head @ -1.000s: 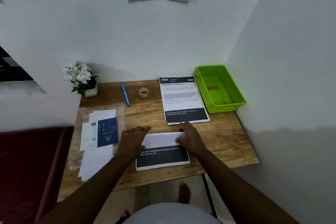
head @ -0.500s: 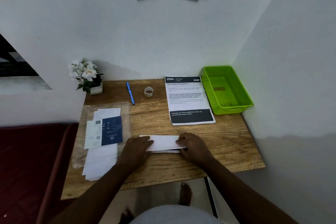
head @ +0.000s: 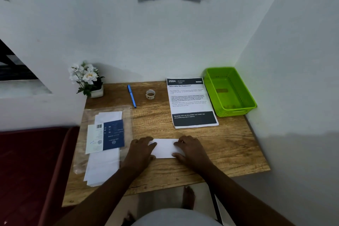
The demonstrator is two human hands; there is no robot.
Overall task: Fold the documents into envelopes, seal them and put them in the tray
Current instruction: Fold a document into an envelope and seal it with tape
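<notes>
Low in the centre of the frame, both hands press flat on a folded white document [head: 164, 147] lying on the wooden counter [head: 229, 145]: the left hand [head: 140, 150] covers its left end, the right hand [head: 190, 149] its right end, fingers extended and relaxed, gripping nothing. The folded sheet sits near the counter's front edge, with a strip of bare wood between it and that edge. Above it, toward the upper right, an unfolded printed document [head: 190, 102] lies flat, its right side just beside the green tray [head: 245, 105], which sits in the far right corner against both walls. Bare wood stretches to the right of the right hand out to the counter's right edge. At centre left a clear plastic sleeve [head: 126, 115] holds white envelopes [head: 102, 167] and a blue card [head: 113, 135]; the stack's lower end reaches close to the left forearm. Along the back wall stand a pot of white flowers [head: 86, 77], a blue pen [head: 132, 95] and a small roll of tape [head: 150, 94], well apart from the hands
</notes>
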